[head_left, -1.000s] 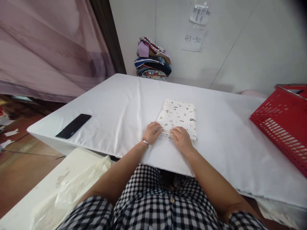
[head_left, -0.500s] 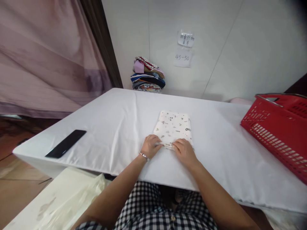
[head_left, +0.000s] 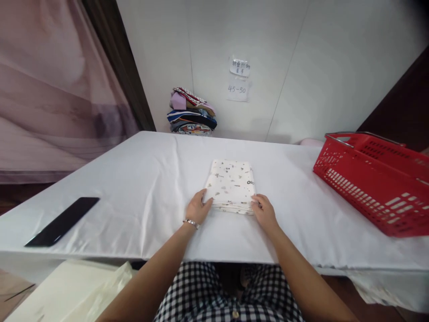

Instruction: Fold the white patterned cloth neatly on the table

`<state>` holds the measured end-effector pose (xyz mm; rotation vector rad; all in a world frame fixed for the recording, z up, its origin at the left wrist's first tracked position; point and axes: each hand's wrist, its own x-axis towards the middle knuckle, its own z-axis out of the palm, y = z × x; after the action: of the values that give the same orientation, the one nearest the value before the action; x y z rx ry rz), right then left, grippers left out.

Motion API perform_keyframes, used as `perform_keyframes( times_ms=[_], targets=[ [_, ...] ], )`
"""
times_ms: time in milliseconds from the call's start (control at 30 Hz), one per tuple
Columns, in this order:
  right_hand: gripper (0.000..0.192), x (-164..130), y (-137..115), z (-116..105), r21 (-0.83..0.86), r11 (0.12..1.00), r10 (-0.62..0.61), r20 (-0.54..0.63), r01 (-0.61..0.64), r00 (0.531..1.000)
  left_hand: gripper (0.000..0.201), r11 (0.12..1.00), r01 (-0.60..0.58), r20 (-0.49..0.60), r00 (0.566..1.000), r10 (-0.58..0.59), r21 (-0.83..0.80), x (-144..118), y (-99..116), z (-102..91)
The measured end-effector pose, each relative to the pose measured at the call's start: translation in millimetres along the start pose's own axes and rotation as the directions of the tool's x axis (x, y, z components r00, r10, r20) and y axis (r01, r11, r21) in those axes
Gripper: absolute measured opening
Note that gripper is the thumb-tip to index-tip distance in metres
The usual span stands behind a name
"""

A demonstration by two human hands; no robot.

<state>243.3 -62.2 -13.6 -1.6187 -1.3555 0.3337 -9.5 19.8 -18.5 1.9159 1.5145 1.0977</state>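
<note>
A white folded cloth (head_left: 231,181) with small printed figures lies flat on the white-covered table in front of me, its stacked layers showing along the near edge. At its near left corner is my left hand (head_left: 198,208), thumb and fingers apart, with the thumb touching the corner. My right hand (head_left: 265,212) has its fingers bent around the near right corner, fingertips on the upper layers and thumb at the side. A metal bracelet (head_left: 191,223) circles my left wrist.
A red plastic basket (head_left: 362,179) stands on the table (head_left: 288,179) at the right. A black flat object (head_left: 63,221) like a phone lies at the left. Folded fabrics (head_left: 192,112) are piled beyond the far edge, near paper signs (head_left: 238,87) on the wall.
My hands have moved apart from the middle of the cloth's near edge to its two near corners. The edge now lies flatter. The camera view has shifted.
</note>
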Motion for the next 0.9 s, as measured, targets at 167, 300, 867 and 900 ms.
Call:
perform_keyframes(
  times_ms=[167,300,867,900],
  targets=[
    [0.02,-23,-17,15,0.091,0.995,-0.052,0.111,0.041,0.992,0.041,0.993,-0.027,0.009,1.0,0.028,-0.115,33,-15,-20.4],
    [0.023,-44,-40,23,0.259,0.958,-0.224,0.396,0.125,0.891,0.041,0.99,0.137,-0.172,0.976,-0.131,0.028,66,-35,-51.7],
    [0.032,112,34,30,0.057,0.972,0.228,-0.012,-0.227,0.974,0.023,0.791,-0.516,0.219,0.856,0.468,0.329,-46,38,-17.0],
    [0.032,111,37,32,0.069,0.972,0.228,-0.01,-0.226,0.974,0.022,0.791,-0.516,0.222,0.856,0.466,0.329,-46,36,-17.3]
  ],
)
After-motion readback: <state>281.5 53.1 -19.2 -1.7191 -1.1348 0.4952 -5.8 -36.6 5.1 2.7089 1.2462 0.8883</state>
